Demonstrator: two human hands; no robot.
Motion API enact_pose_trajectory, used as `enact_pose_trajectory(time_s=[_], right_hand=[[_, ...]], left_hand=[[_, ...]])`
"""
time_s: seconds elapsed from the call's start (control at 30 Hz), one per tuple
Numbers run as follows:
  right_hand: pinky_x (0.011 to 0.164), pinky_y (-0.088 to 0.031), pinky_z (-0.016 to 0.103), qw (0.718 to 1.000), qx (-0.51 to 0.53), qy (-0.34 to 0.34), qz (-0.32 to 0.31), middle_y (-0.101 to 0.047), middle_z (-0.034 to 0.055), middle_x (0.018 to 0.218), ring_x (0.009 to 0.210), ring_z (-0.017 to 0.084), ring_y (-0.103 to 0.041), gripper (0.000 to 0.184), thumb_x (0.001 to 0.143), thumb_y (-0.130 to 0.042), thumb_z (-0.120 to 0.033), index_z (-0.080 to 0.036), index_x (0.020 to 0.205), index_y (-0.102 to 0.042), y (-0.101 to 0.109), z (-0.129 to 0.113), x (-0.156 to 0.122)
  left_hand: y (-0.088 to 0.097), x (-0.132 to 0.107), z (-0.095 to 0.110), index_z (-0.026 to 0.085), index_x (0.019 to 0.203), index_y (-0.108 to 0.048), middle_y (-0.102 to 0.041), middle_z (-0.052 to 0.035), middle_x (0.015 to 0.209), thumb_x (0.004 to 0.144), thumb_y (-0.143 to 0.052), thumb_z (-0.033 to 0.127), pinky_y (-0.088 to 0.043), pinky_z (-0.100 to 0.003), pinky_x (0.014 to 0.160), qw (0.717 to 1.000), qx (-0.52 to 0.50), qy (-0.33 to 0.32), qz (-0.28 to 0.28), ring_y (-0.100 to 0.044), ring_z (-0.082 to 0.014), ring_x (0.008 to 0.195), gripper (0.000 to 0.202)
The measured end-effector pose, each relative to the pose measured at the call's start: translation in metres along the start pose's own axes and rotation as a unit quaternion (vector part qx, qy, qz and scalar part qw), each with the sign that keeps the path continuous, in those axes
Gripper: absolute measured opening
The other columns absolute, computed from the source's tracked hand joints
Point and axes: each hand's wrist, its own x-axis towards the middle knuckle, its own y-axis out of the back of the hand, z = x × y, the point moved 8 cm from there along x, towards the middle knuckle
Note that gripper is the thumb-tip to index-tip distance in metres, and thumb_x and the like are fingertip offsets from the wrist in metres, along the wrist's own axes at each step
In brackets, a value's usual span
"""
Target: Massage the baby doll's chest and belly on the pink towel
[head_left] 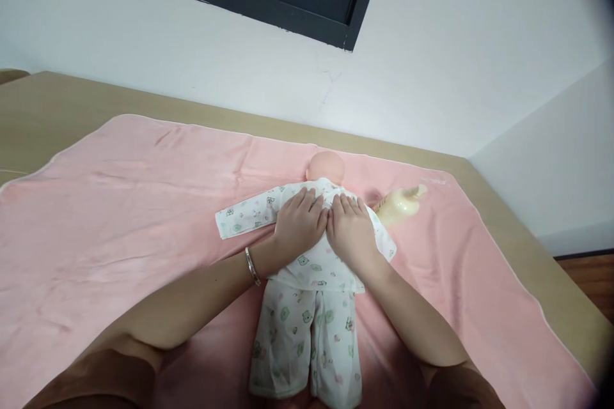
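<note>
A baby doll point(326, 167) lies on a pink blanket point(144, 204), its head toward the wall. It wears a white long-sleeved top point(311, 271) and matching trousers point(283, 339) with a small green and pink print. My left hand point(300, 223) rests flat on the left of the top's upper part, fingers stretched toward the doll's head. Beside it my right hand point(350, 230) lies flat on the right part, thumbs close together. Neither hand grips anything. The doll's face does not show, and the cloth under my palms is hidden.
A cream-coloured bottle point(398, 204) lies on the blanket right of the doll. The blanket covers much of a wooden table point(527, 249). Behind the table stands a white wall point(407, 77) with a dark window frame point(336, 19).
</note>
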Motion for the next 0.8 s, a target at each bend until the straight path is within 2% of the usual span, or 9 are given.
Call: enact_pose_trajectory(time_s=[0.1, 0.2, 0.27, 0.33, 0.47, 0.57, 0.67, 0.73, 0.8], right_hand=[[0.117, -0.030, 0.055, 1.000, 0.018, -0.011, -0.008, -0.055, 0.0261, 0.143, 0.136, 0.037, -0.050, 0.051, 0.101, -0.035, -0.028, 0.000, 0.141, -0.051, -0.002, 0.007, 0.003], [0.118, -0.028, 0.059, 0.997, 0.063, -0.003, -0.042, -0.039, 0.0230, 0.156, 0.147, 0.037, -0.035, 0.059, 0.102, -0.035, -0.036, -0.005, 0.152, -0.037, -0.012, 0.022, 0.016], [0.118, -0.023, 0.064, 0.995, 0.078, 0.016, -0.056, -0.031, 0.0213, 0.161, 0.150, 0.037, -0.028, 0.061, 0.102, -0.035, -0.037, -0.008, 0.155, -0.030, -0.017, 0.025, 0.020], [0.119, -0.022, 0.065, 0.996, 0.076, 0.020, -0.052, -0.034, 0.0216, 0.160, 0.149, 0.037, -0.030, 0.059, 0.102, -0.033, -0.034, -0.007, 0.154, -0.033, -0.017, 0.022, 0.018], [0.120, -0.026, 0.057, 0.999, 0.027, 0.010, -0.016, -0.048, 0.0278, 0.149, 0.142, 0.036, -0.043, 0.053, 0.101, -0.032, -0.026, 0.001, 0.145, -0.045, -0.005, 0.004, 0.003], [0.121, -0.024, 0.056, 0.999, 0.026, 0.010, -0.018, -0.050, 0.0278, 0.146, 0.140, 0.036, -0.045, 0.052, 0.102, -0.032, -0.027, 0.001, 0.144, -0.048, -0.003, 0.001, 0.000], [0.120, -0.024, 0.059, 0.996, 0.074, -0.006, -0.039, -0.043, 0.0244, 0.153, 0.146, 0.035, -0.037, 0.056, 0.103, -0.031, -0.033, -0.002, 0.149, -0.041, -0.010, 0.014, 0.010], [0.120, -0.023, 0.060, 0.994, 0.101, -0.007, -0.042, -0.039, 0.0219, 0.157, 0.149, 0.034, -0.032, 0.058, 0.103, -0.032, -0.036, -0.005, 0.152, -0.037, -0.014, 0.021, 0.016], [0.120, -0.023, 0.060, 0.994, 0.106, -0.005, -0.034, -0.039, 0.0204, 0.158, 0.149, 0.033, -0.032, 0.057, 0.103, -0.032, -0.035, -0.006, 0.151, -0.038, -0.015, 0.022, 0.017]], left_hand=[[-0.003, 0.001, -0.005, 0.014, 0.128, -0.062, -0.061, -0.0190, 0.137, 0.092, -0.051, 0.030, -0.045, -0.056, 0.109, 1.000, -0.021, 0.019, -0.001, -0.053, -0.0373, 0.134, 0.041], [-0.010, 0.004, -0.016, 0.011, 0.139, -0.052, -0.051, -0.0213, 0.148, 0.088, -0.054, 0.032, -0.035, -0.062, 0.116, 0.998, -0.038, 0.049, -0.022, -0.042, -0.0405, 0.142, 0.054], [-0.011, 0.006, -0.019, 0.011, 0.139, -0.052, -0.050, -0.0215, 0.148, 0.088, -0.055, 0.033, -0.034, -0.063, 0.116, 0.998, -0.043, 0.052, -0.018, -0.040, -0.0412, 0.143, 0.056], [-0.007, 0.005, -0.017, 0.014, 0.132, -0.059, -0.057, -0.0193, 0.142, 0.089, -0.055, 0.035, -0.039, -0.060, 0.114, 0.998, -0.045, 0.038, 0.010, -0.048, -0.0391, 0.138, 0.048], [0.002, 0.000, -0.008, 0.019, 0.113, -0.070, -0.070, -0.0146, 0.124, 0.091, -0.054, 0.031, -0.050, -0.051, 0.105, 0.998, -0.039, 0.013, 0.040, -0.062, -0.0336, 0.123, 0.030], [0.000, 0.001, -0.008, 0.014, 0.121, -0.067, -0.066, -0.0174, 0.131, 0.092, -0.052, 0.031, -0.047, -0.053, 0.109, 0.999, -0.032, 0.025, 0.023, -0.058, -0.0359, 0.128, 0.036], [-0.007, 0.004, -0.015, 0.009, 0.136, -0.056, -0.054, -0.0218, 0.144, 0.090, -0.053, 0.033, -0.039, -0.060, 0.114, 0.998, -0.035, 0.054, -0.004, -0.046, -0.0410, 0.139, 0.052], [-0.010, 0.005, -0.019, 0.011, 0.138, -0.053, -0.052, -0.0211, 0.147, 0.090, -0.054, 0.034, -0.036, -0.062, 0.115, 0.997, -0.043, 0.064, -0.003, -0.043, -0.0408, 0.141, 0.054], [-0.008, 0.005, -0.018, 0.014, 0.133, -0.059, -0.057, -0.0185, 0.142, 0.090, -0.054, 0.034, -0.040, -0.059, 0.114, 0.997, -0.051, 0.052, 0.017, -0.048, -0.0380, 0.138, 0.047]])
